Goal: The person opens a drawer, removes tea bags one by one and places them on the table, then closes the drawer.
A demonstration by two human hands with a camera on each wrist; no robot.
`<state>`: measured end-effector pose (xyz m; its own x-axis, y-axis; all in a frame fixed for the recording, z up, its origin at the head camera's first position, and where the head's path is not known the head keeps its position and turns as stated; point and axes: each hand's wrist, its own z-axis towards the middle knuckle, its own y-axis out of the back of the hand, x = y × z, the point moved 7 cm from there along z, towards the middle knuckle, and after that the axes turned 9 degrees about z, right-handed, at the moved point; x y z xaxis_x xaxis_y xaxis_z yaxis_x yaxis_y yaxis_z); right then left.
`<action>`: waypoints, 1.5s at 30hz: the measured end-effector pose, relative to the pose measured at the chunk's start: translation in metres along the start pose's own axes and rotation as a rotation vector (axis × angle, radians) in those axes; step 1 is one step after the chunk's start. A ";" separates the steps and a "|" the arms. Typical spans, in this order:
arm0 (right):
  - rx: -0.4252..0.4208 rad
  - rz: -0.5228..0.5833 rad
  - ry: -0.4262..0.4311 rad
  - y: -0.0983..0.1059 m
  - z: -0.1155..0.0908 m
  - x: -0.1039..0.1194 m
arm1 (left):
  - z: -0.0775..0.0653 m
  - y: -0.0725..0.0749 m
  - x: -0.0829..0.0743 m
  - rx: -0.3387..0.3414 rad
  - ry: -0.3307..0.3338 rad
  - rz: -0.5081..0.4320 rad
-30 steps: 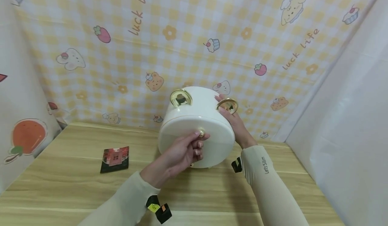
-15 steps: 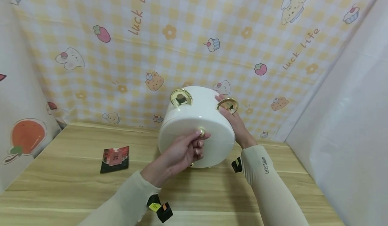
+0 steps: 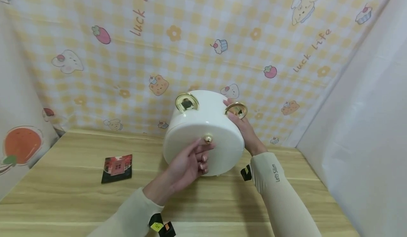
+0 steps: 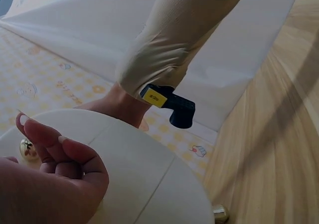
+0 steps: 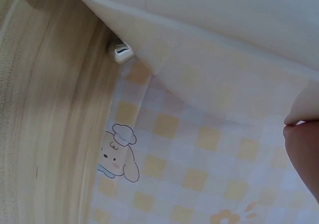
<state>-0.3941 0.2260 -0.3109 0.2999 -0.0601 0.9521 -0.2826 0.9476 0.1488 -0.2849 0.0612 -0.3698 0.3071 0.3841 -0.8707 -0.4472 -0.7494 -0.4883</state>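
Note:
A glossy white drum-shaped box [image 3: 222, 159], styled like a twin-bell alarm clock, stands on the table with its round face toward me. Two gold ear-like discs [image 3: 187, 102] sit on top, and a gold knob [image 3: 208, 139] is on the face. My left hand [image 3: 187, 164] is just below and left of the knob, fingers loosely bent around nothing; in the left wrist view the knob [image 4: 29, 149] shows past its fingertips. With my right hand [image 3: 244, 127] I hold the box's upper right side by the right gold disc [image 3: 236, 110], thumb in front, fingers partly hidden behind.
A small dark and red picture card [image 3: 117, 169] lies on the wooden table [image 3: 79, 201] to the left. Behind the box hangs a yellow checked cloth [image 3: 197, 67]. White sheets [image 3: 356, 117] border both sides. Small gold feet [image 4: 221, 213] support the box.
My left thumb and forefinger have let go of the knob and drawn slightly down and left. The right hand keeps its hold. The whole head view has shifted a little.

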 end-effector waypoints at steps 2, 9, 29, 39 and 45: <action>0.007 0.005 0.004 -0.001 0.000 0.002 | -0.003 0.006 0.003 -0.027 0.003 -0.017; 0.012 0.006 -0.008 -0.004 -0.001 0.004 | -0.015 0.014 0.017 -0.105 0.038 -0.070; -0.024 -0.010 -0.002 0.001 -0.005 0.000 | -0.007 0.004 0.041 0.055 0.131 0.018; -0.012 -0.015 0.002 -0.001 -0.004 0.003 | 0.000 0.009 0.039 -0.096 0.048 0.035; -0.020 -0.019 0.000 -0.001 -0.003 0.005 | 0.003 0.012 0.041 -0.169 0.037 0.041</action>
<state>-0.3897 0.2254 -0.3076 0.3051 -0.0781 0.9491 -0.2584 0.9524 0.1615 -0.2797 0.0698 -0.4113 0.3235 0.3339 -0.8854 -0.3137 -0.8449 -0.4333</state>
